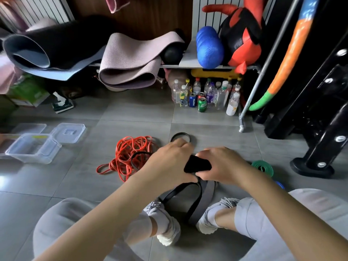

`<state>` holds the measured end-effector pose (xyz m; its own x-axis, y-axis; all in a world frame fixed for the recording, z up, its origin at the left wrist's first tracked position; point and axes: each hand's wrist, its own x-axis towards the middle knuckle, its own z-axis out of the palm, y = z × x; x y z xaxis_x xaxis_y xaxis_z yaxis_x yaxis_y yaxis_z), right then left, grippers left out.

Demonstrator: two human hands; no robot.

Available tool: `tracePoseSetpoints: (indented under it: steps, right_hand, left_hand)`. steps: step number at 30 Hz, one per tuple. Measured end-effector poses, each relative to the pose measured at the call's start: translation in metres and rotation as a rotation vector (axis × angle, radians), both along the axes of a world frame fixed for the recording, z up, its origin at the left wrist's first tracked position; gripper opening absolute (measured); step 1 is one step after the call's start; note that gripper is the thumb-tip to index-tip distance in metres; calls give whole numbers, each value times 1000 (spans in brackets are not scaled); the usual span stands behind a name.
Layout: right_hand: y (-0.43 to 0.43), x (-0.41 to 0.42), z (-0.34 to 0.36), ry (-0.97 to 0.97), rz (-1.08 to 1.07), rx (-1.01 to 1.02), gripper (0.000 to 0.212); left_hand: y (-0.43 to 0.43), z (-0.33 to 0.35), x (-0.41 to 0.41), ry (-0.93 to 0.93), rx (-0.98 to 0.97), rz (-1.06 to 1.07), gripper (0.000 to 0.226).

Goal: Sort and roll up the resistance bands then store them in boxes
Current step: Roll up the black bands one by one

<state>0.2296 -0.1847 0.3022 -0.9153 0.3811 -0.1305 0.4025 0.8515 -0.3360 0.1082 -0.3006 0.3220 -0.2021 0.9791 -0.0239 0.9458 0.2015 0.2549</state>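
Note:
My left hand (169, 162) and my right hand (222, 164) both grip a wide black resistance band (197, 163), partly rolled between them; its loose tail (190, 200) hangs down to the floor between my shoes. A tangled pile of red bands (130, 155) lies to the left, with a thin black band (138, 157) on it. A rolled black band (181, 136) sits just beyond my left hand. A rolled green band (262, 166) lies to the right, and a blue one (280, 184) peeks out by my right forearm. Clear plastic boxes (32, 147) stand at the far left.
Two clear lids (68, 132) lie beside the boxes. A low rack holds rolled mats (130, 61), a blue roller (209, 48) and a red-black toy. Bottles and cans (205, 95) crowd under it. A black machine base (312, 166) stands at the right.

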Motion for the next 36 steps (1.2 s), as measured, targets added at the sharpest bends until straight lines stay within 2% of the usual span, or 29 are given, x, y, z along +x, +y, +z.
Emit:
tracePoseSetpoints:
  steps: [3, 7, 9, 13, 18, 22, 26, 28, 30, 32, 34, 35, 36]
  right_hand:
    - [2, 6, 1, 139, -22, -128, 21]
    - [4, 23, 0, 346, -129, -445, 33]
    - [3, 28, -4, 427, -154, -592, 39]
    - [-4, 31, -23, 459, -146, -683, 39]
    - [-25, 28, -31, 677, -152, -956, 43]
    - [-32, 18, -27, 829, -203, -973, 39]
    - [-27, 19, -24, 824, -205, -969, 34]
    - [-22, 22, -23, 757, -211, -902, 31]
    - [-17, 24, -23, 662, -220, -821, 29]
    - [-12, 24, -23, 538, -210, -672, 26]
    - [-9, 22, -22, 396, -151, -497, 24]
    - [-8, 21, -20, 343, -122, -420, 26]
    - [-8, 20, -18, 315, -97, -381, 24]
  left_hand:
    - [6, -7, 1, 4, -31, 35, 41]
    - [-1, -13, -2, -322, 120, 99, 26]
    - [-6, -10, -5, -466, 193, 122, 25]
    - [-14, -11, -12, -806, 366, 129, 31]
    - [-22, -16, -2, -1428, 467, 283, 47]
    - [-20, -22, 13, -1853, 529, 262, 46]
    - [-18, -28, 12, -1963, 487, 242, 51]
    - [-19, -28, 10, -1881, 439, 286, 45]
    - [-20, -22, 4, -1600, 345, 315, 37]
    - [-20, -13, -5, -1025, 229, 232, 48]
    - [-18, -3, -12, -458, 129, 108, 72]
    - [-16, 0, -14, -262, 131, 24, 79]
    - [-15, 2, -16, -149, 166, -83, 78]
